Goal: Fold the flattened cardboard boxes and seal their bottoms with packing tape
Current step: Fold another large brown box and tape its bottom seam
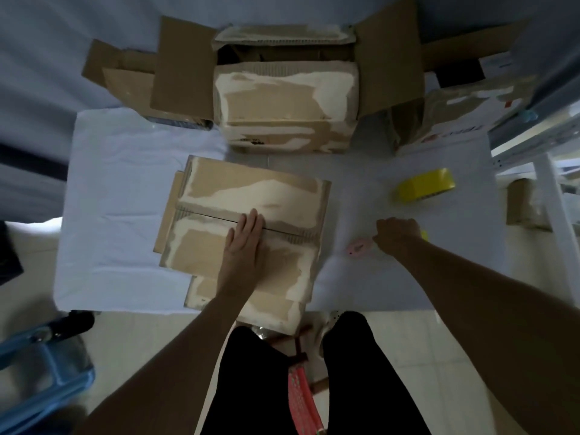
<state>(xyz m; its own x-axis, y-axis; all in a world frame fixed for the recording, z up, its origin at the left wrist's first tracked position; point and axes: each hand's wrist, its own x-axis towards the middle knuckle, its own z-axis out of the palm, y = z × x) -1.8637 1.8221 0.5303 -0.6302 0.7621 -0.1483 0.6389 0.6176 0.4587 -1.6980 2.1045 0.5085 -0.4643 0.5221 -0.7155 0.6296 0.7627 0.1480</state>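
Surroundings: a bench (125,189) under a white cover carries the work. At its far edge stands a large open carton (287,98), flaps raised, with torn paper facing; further cardboard pieces (125,73) lie to its left and a printed carton (445,120) to its right. A yellow roll of packing tape (423,185) lies on the bench to the right, well apart from the work piece. A small pink object (359,247), too blurred to identify, lies just beside the right hand. A blue stool (44,368) stands on the floor at lower left.

Task item: the cardboard box (251,221) sits at bench centre with its bottom flaps folded shut and facing up, the seam between them running left to right. No tape is visible on the seam. Its near end overhangs the bench edge toward the person.

Left hand (244,246): arm extended forward, palm down on the box, fingers (251,219) straight and together, lying flat across the seam and pressing the flaps. Nothing is gripped.

Right hand (397,235): arm reaching forward and right, hand low over the bench between the box and the tape roll, back of hand toward the camera. Its fingers are curled under; a sliver of yellow shows at its far side, but whether they grasp anything cannot be determined.
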